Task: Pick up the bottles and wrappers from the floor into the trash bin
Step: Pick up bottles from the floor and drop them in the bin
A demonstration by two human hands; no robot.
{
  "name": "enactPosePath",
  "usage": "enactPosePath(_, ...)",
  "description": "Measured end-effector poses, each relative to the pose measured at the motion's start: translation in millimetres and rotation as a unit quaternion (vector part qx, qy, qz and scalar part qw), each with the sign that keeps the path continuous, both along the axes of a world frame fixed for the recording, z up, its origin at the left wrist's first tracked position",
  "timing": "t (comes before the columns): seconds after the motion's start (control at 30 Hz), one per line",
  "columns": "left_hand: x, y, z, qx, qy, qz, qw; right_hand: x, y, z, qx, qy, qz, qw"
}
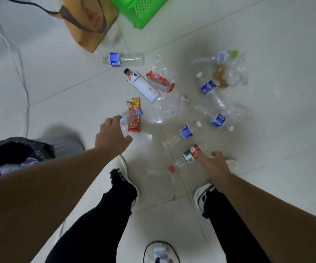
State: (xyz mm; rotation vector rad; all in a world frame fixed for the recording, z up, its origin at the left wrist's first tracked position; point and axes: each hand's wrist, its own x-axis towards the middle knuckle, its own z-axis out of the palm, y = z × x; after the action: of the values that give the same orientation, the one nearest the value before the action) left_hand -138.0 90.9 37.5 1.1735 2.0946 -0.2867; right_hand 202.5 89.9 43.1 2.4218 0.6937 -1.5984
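Reaching down, a person's left hand (113,136), fingers loosely spread, is nearing a red-and-yellow snack wrapper (134,115); the right hand (215,165), also empty, is touching a clear, red-labelled plastic bottle (188,155) just right of it. Probably light, crushable; best gripped mid-body.

Even overhead light; soft shadows; blurred edges.

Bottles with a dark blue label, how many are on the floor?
4 bottles: one by the cardboard box, one beside the clear bags, two lower down. More may hide under wrappers.
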Motion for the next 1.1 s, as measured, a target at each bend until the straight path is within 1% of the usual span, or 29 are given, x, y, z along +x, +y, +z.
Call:
enactPosePath(0.1,-25.3,14.6,-73.7,0.007,0.014,-0.048,0.999,-17.2,-20.6,-77.9,-0.032,-0.034,-0.065,0.997)
enactPosePath(0.23,-56.1,18.2,-170.0,0.011,0.040,-0.084,0.996,-34.4,-52.5,-173.6,-0.047,-0.091,-0.165,0.981)
enactPosePath(0.3,-66.3,15.3,-207.7,0.003,0.046,-0.091,0.995,-38.3,-62.6,-213.0,-0.024,-0.098,-0.210,0.972)
enactPosePath(0.37,-73.0,10.0,-235.4,0.001,0.047,-0.075,0.996,-38.8,-64.9,-245.0,0.031,-0.077,-0.233,0.969)
enactPosePath(0.4,-74.9,6.3,-244.3,-0.003,0.055,-0.067,0.996,-38.2,-63.6,-254.6,0.042,-0.074,-0.238,0.968)
enactPosePath(0.5,-75.6,-7.7,-251.6,0.026,0.082,-0.063,0.994,-34.3,-56.2,-260.7,0.065,-0.070,-0.251,0.963)
enactPosePath(0.57,-70.7,-18.9,-237.7,0.051,0.078,-0.047,0.995,-28.9,-53.3,-246.1,0.088,-0.069,-0.240,0.964)
enactPosePath(0.63,-64.9,-29.6,-211.3,0.072,0.071,-0.010,0.995,-24.7,-52.6,-216.8,0.115,-0.059,-0.215,0.968)
enactPosePath(0.7,-59.6,-38.0,-174.0,0.084,0.060,0.040,0.994,-22.4,-50.6,-179.6,0.138,-0.050,-0.189,0.971)
enactPosePath(0.83,-55.5,-52.1,-92.2,0.086,0.052,0.116,0.988,-26.2,-38.0,-97.1,0.144,-0.009,-0.123,0.982)
enactPosePath(0.9,-55.5,-63.2,-51.5,0.089,0.050,0.131,0.986,-30.9,-28.3,-55.7,0.149,0.013,-0.076,0.986)
enactPosePath(1.0,-54.5,-84.8,3.9,0.076,0.038,0.112,0.990,-37.4,-16.5,1.1,0.160,0.035,-0.007,0.986)
enactPosePath(1.1,-50.5,-109.2,46.0,0.066,0.023,0.153,0.986,-46.6,-12.3,48.0,0.169,0.052,0.052,0.983)
